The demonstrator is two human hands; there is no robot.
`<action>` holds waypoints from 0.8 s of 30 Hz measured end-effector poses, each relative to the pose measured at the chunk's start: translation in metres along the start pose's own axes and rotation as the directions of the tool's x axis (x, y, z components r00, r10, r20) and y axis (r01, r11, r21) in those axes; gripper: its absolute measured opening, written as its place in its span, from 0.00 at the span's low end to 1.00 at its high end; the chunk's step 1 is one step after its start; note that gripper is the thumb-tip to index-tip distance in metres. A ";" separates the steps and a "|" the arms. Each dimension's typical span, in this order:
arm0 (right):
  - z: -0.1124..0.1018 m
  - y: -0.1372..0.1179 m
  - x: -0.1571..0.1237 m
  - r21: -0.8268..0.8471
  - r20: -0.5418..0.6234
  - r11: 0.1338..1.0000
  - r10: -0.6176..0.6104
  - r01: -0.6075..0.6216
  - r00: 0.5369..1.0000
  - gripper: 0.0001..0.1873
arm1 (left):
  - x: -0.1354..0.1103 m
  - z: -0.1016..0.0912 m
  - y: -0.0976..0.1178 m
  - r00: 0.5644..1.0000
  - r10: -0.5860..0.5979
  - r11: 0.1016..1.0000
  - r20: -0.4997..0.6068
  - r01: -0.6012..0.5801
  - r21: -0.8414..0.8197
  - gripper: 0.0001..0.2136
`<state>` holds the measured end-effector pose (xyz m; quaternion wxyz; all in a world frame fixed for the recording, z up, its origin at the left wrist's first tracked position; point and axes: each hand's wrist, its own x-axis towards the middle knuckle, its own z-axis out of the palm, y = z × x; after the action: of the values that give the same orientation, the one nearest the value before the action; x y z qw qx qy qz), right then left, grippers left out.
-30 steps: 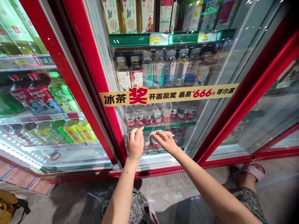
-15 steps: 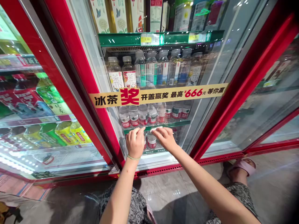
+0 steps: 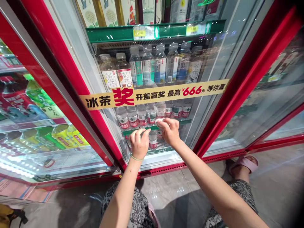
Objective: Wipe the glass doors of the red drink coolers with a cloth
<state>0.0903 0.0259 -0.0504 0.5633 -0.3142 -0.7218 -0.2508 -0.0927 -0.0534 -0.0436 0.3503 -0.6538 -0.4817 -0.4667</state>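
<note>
My right hand point(image 3: 171, 131) is closed in a pinch on a small crumpled white piece point(image 3: 159, 121), perhaps tissue or paper. It is held up in front of the glass door point(image 3: 171, 156) of a drinks fridge. To its left, my left hand point(image 3: 139, 144) has its fingers bent and apart, with nothing visible in them. A thin light band point(image 3: 136, 158) circles the left wrist. Behind both hands, small water bottles point(image 3: 151, 117) with red and white labels stand on a fridge shelf. Whether any fingers touch the glass, I cannot tell.
A yellow strip point(image 3: 154, 96) with printed characters crosses the glass. Taller bottles point(image 3: 160, 66) line the shelf above it. Red door frames point(image 3: 68, 76) run along both sides. Another fridge on the left holds coloured bottles point(image 3: 40, 95). My foot in a pink slipper point(image 3: 244, 165) rests on grey tiles.
My hands have moved apart. The right has risen slightly with the white piece, and the left hand's fingers have spread. The view has shifted a little, so the fridge appears further left and up.
</note>
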 end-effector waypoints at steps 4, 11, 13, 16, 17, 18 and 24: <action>-0.003 0.004 0.001 0.002 -0.089 1.000 -0.020 0.020 0.996 0.19 | 0.001 0.003 0.005 1.000 0.015 1.000 0.010 -0.015 0.003 0.13; -0.016 0.013 -0.016 0.004 -0.010 0.997 -0.079 0.079 0.997 0.17 | 0.004 0.011 0.018 0.999 0.035 0.999 0.021 -0.035 -0.002 0.13; -0.015 0.016 0.001 -0.033 -0.029 0.999 0.020 -0.021 0.999 0.19 | 0.005 0.013 0.022 0.999 0.045 0.999 0.017 -0.045 -0.003 0.12; -0.013 0.020 0.002 -0.063 -0.038 0.997 0.045 -0.047 0.998 0.19 | 0.007 0.016 0.024 0.998 0.055 0.998 0.005 -0.055 0.003 0.11; -0.014 0.021 -0.006 -0.062 -0.041 0.998 0.019 -0.021 0.999 0.19 | 0.007 0.017 0.024 0.998 0.057 0.998 0.000 -0.057 0.006 0.11; -0.016 0.022 -0.017 -0.057 -0.042 0.998 -0.014 0.011 0.999 0.20 | 0.007 0.017 0.025 0.998 0.056 0.998 -0.002 -0.055 0.007 0.11; -0.024 0.035 -0.028 -0.071 -0.014 0.997 0.023 -0.024 1.000 0.23 | 0.003 0.025 0.032 0.998 0.053 0.999 0.019 -0.053 -0.002 0.12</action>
<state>0.1365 0.0273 -0.0719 0.5596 -0.3407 -0.7050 -0.2717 -0.0552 -0.0393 -0.0487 0.3576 -0.6709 -0.4671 -0.4515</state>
